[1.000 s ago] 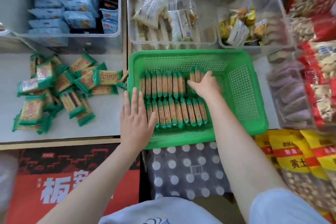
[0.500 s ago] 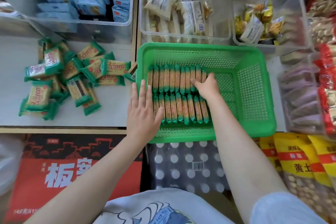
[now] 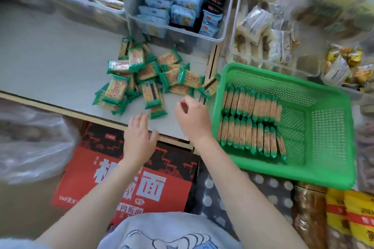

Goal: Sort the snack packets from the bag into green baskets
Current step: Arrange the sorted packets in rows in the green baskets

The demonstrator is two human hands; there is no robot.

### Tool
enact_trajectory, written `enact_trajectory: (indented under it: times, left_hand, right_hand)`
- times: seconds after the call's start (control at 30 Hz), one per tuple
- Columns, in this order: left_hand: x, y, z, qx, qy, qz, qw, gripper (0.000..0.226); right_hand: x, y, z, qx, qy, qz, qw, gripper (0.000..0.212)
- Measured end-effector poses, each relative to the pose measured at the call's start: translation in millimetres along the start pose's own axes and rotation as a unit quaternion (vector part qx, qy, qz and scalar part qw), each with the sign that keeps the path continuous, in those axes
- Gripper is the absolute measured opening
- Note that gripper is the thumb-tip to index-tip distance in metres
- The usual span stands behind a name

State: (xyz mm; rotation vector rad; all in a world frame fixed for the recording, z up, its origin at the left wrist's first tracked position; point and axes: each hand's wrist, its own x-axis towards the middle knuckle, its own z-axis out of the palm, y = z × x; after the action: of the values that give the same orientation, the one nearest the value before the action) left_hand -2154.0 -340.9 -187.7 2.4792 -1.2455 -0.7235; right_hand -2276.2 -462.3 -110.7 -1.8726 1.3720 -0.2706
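A green plastic basket [image 3: 323, 95] sits at the right of the shelf, with two neat rows of green-edged cracker packets [image 3: 251, 119] standing on edge in its left half. A loose pile of the same packets [image 3: 145, 79] lies on the grey shelf to the left of the basket. My left hand [image 3: 139, 137] hovers over the shelf's front edge, fingers relaxed, just short of the nearest packet. My right hand [image 3: 192, 117] is between the pile and the basket, its fingers loosely curled with nothing in them.
Clear bins of blue packets [image 3: 178, 6] and pale wrapped snacks [image 3: 263, 32] stand behind. A clear plastic bag [image 3: 34, 143] is at the left. A red carton [image 3: 129, 180] and a dotted pack [image 3: 232, 194] lie below the shelf, yellow bags [image 3: 352, 218] at lower right.
Both hands have left the basket and moved left toward the loose pile. The view has swung left, so the basket now sits at the right.
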Motion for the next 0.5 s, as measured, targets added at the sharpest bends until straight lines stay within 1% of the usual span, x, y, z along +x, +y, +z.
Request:
enact_trajectory:
  times: [0.07,0.1,0.13,0.2,0.23,0.33,0.4,0.43,0.5]
  left_hand:
    - [-1,-34,-7,0.033,-0.021,-0.038,0.999,0.061]
    - [-2,-47,-8,0.046,-0.04,-0.044,0.997,0.064]
    - [-4,-58,-8,0.061,-0.061,-0.038,0.996,0.068]
    - [-7,-74,-9,0.074,-0.091,-0.008,0.993,0.072]
    - [-7,-78,-10,0.064,-0.1,0.002,0.993,0.072]
    - [-6,-84,-15,0.016,-0.114,0.006,0.993,0.069]
    - [-6,-85,-19,-0.006,-0.119,0.002,0.993,0.065]
    - [-5,-86,-21,-0.018,-0.122,0.0,0.992,0.063]
    - [-3,-87,-28,-0.053,-0.119,-0.007,0.991,0.058]
  right_hand:
    - [19,-2,38,-0.003,-0.074,0.079,0.994,0.011]
    - [28,-1,53,0.002,-0.09,0.115,0.989,0.017]
    - [36,-1,66,0.005,-0.1,0.147,0.984,0.03]
    - [52,-5,87,-0.015,-0.099,0.192,0.976,0.057]
    - [58,-8,95,-0.037,-0.086,0.202,0.975,0.066]
    - [72,-19,113,-0.126,-0.06,0.211,0.967,0.08]
    - [75,-28,120,-0.162,-0.076,0.22,0.959,0.082]
    - [76,-28,123,-0.164,-0.087,0.228,0.956,0.08]
    - [75,-25,123,-0.141,-0.105,0.237,0.956,0.067]
